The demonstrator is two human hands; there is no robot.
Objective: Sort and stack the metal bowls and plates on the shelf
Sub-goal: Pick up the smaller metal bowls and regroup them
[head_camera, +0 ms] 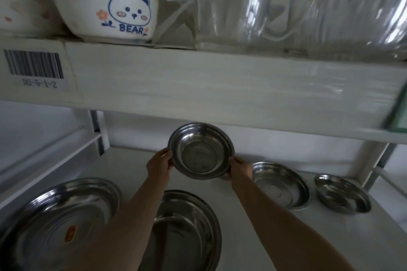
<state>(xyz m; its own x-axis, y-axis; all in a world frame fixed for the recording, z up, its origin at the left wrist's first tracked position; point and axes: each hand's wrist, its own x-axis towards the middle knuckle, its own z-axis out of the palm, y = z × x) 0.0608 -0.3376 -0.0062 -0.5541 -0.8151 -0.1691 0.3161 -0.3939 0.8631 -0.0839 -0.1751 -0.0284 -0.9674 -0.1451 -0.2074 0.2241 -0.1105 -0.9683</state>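
A medium metal bowl (200, 151) is held up above the white shelf (242, 233), tilted so its inside faces me. My left hand (159, 164) grips its left rim and my right hand (240, 168) grips its right rim. On the shelf at the right sit a metal bowl (280, 185) and a smaller metal bowl (342, 193). At the front left lies a large metal plate (59, 224) with an orange sticker. A second large plate (187, 231) lies at the front middle, partly hidden by my left forearm.
The upper shelf's thick front edge (220, 88) hangs just above the held bowl and carries a barcode label (33, 68). On it stand a white bear-print bowl (114, 4) and clear wrapped containers (308, 6). A white upright post (99, 132) stands at the back left.
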